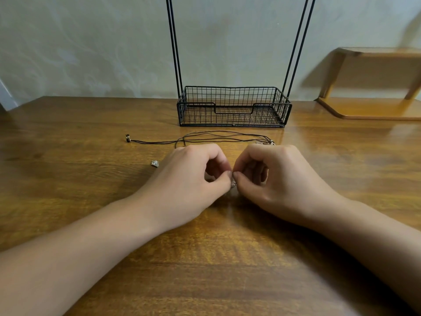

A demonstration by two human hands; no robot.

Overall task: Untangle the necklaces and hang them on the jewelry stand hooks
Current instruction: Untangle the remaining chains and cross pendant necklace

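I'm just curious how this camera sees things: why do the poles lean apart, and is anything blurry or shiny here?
Head view: the wide lens bends the picture, so the stand's poles splay outward. The wooden shelf at the right edge looks smeared and soft. The table shows pale glare streaks. The hands stay fairly sharp, pinching a small silvery piece, and cast dim shadows beneath.

Glossy grained wood table; matt black wire stand; thin dark cord necklaces, small silvery metal pendant.
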